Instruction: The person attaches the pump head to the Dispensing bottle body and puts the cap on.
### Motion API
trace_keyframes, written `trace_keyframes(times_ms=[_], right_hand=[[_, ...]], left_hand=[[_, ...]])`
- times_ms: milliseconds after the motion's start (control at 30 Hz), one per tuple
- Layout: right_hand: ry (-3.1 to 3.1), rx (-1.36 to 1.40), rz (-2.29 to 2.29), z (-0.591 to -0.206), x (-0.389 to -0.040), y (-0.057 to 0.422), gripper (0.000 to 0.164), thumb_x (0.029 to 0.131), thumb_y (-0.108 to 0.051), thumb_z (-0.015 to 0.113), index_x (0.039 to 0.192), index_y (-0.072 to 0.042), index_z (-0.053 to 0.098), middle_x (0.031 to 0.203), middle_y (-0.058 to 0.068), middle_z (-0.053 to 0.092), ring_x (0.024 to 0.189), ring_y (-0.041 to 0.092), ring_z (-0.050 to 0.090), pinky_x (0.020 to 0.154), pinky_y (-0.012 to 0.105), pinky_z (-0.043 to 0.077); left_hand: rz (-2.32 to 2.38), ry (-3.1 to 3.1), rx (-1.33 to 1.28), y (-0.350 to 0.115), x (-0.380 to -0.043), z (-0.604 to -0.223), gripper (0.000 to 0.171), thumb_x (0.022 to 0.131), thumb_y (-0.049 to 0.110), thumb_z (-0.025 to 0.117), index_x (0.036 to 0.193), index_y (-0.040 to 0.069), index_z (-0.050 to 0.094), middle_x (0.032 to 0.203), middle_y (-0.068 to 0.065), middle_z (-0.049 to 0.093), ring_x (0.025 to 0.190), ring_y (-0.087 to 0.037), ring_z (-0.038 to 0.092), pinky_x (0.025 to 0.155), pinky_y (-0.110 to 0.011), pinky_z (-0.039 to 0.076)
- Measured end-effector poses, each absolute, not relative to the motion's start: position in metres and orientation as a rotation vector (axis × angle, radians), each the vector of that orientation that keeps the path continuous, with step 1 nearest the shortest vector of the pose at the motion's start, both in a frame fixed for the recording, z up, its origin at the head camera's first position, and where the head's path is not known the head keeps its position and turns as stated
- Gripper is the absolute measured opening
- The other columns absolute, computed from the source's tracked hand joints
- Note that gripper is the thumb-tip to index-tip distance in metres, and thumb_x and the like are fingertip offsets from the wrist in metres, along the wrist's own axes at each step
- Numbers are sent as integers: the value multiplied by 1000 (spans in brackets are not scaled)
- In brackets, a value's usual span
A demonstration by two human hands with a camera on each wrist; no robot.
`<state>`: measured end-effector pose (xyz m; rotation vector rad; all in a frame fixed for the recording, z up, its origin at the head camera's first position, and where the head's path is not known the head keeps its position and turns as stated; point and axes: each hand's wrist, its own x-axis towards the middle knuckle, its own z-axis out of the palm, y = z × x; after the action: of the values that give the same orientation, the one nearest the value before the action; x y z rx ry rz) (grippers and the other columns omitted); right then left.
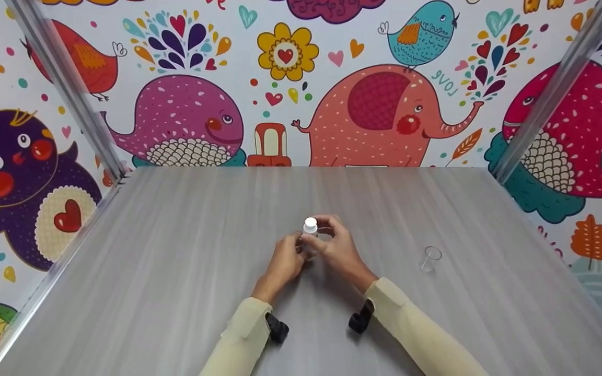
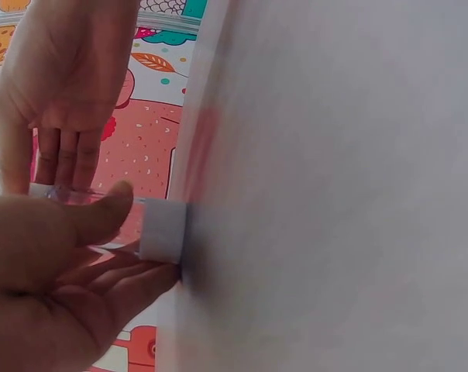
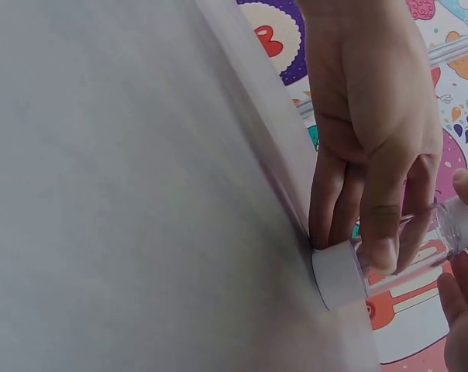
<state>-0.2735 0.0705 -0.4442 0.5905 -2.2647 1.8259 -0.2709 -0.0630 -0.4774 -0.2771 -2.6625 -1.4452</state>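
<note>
A slim clear bottle (image 3: 411, 246) with a white top (image 1: 310, 225) and a white base (image 2: 163, 231) stands upright, its base on or just above the tabletop. My left hand (image 1: 284, 261) grips the clear body low down, thumb on one side and fingers on the other. Higher up, my right hand (image 1: 340, 253) pinches the bottle around its white upper part, thumb in front. Part of the clear body is hidden behind the fingers in every view.
A small clear cup (image 1: 431, 259) stands to the right on the grey wood-grain table (image 1: 201, 235). Printed cartoon panels (image 1: 280, 104) and metal posts (image 1: 66, 83) enclose the table's back and sides.
</note>
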Motion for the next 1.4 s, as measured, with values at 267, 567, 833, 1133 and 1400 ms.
trace_keyframes(times_ms=[267, 567, 833, 1133, 1400], right_hand=[[-2156, 739, 1836, -440, -274, 80, 45, 82, 2, 62, 124, 10, 47, 124, 25, 49, 119, 40, 44, 99, 56, 36], [-2191, 826, 1816, -444, -272, 81, 47, 86, 5, 56, 131, 7, 42, 133, 22, 49, 124, 36, 44, 104, 55, 31], [-2227, 695, 1792, -446, -272, 75, 39, 84, 6, 57, 123, 4, 52, 119, 17, 60, 110, 28, 54, 99, 48, 39], [-2207, 653, 1750, -448, -274, 72, 35, 81, -1, 66, 114, 4, 56, 106, 15, 63, 99, 30, 56, 88, 53, 41], [-2194, 629, 1721, -450, -275, 70, 37, 77, -5, 71, 112, 2, 58, 100, 12, 62, 94, 29, 57, 84, 51, 42]], left_hand=[[-1481, -2691, -213, -62, -272, -477, 36, 82, 10, 68, 115, 3, 58, 119, -17, 61, 112, -31, 58, 91, -40, 49], [-1483, -2724, -206, -61, -272, -478, 38, 82, 9, 67, 118, 4, 57, 121, -17, 60, 113, -30, 57, 92, -41, 48], [-1500, -2706, -218, -62, -271, -478, 37, 82, 7, 66, 117, 2, 57, 122, -18, 59, 113, -32, 57, 92, -41, 48], [-1434, -2672, -278, -63, -272, -477, 29, 84, 4, 64, 112, 2, 59, 116, -18, 62, 107, -30, 60, 88, -39, 50], [-1413, -2678, -268, -63, -271, -478, 26, 84, 6, 64, 110, 3, 60, 115, -18, 62, 107, -30, 61, 88, -39, 50]])
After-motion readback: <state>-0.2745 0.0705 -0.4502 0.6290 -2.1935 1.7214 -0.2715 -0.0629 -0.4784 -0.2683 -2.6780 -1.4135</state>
